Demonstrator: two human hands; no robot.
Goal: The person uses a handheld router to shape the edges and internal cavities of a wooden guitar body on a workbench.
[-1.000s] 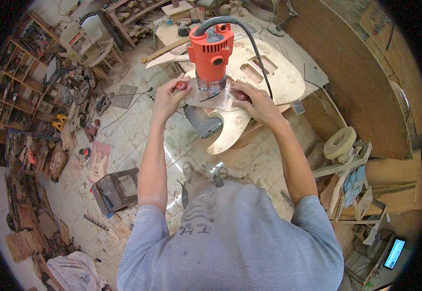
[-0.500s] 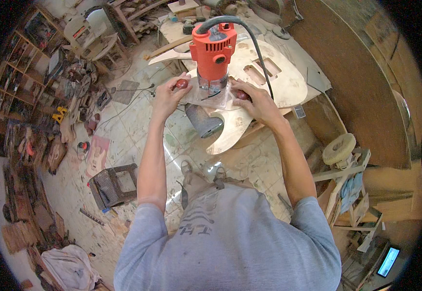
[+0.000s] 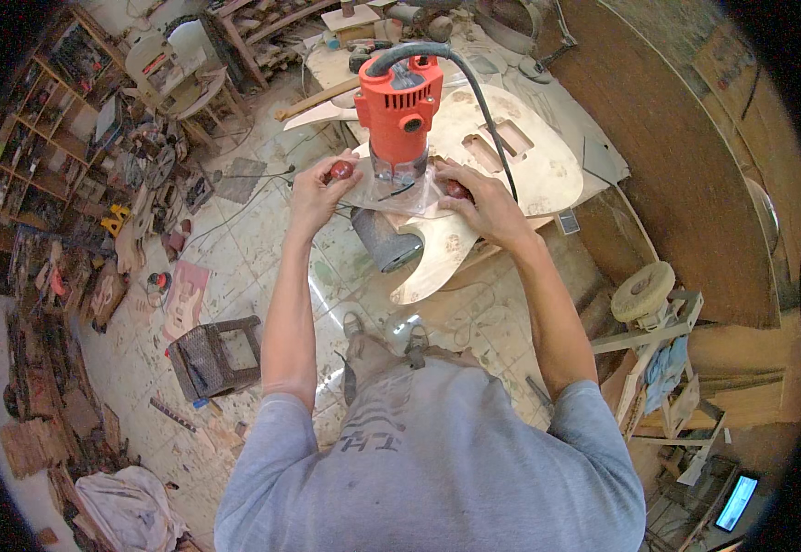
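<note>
An orange-red router (image 3: pixel 398 115) with a black cord and clear base plate stands upright on a pale wooden guitar body (image 3: pixel 547 175) that has rectangular cavities and a curved horn pointing toward me. My left hand (image 3: pixel 317 193) is closed round the red knob at the router's left side. My right hand (image 3: pixel 485 204) grips the knob at its right side, over the guitar body. Under the horn area lies a dark grey cylindrical object (image 3: pixel 382 241). The router bit is hard to make out through the base.
A cluttered workbench (image 3: pixel 603 156) carries the body, beside a tall plywood board (image 3: pixel 695 166). A cream wheel on a wooden stand (image 3: pixel 641 294) is at the right. At left are shelves (image 3: pixel 41 120), scrap wood (image 3: pixel 41 405), a dark box-shaped stool (image 3: pixel 212 354) and cables on the tiled floor.
The view has shifted slightly, so bench, horn and router sit a little lower in the picture. Both hands keep their grip on the knobs, with little other visible change.
</note>
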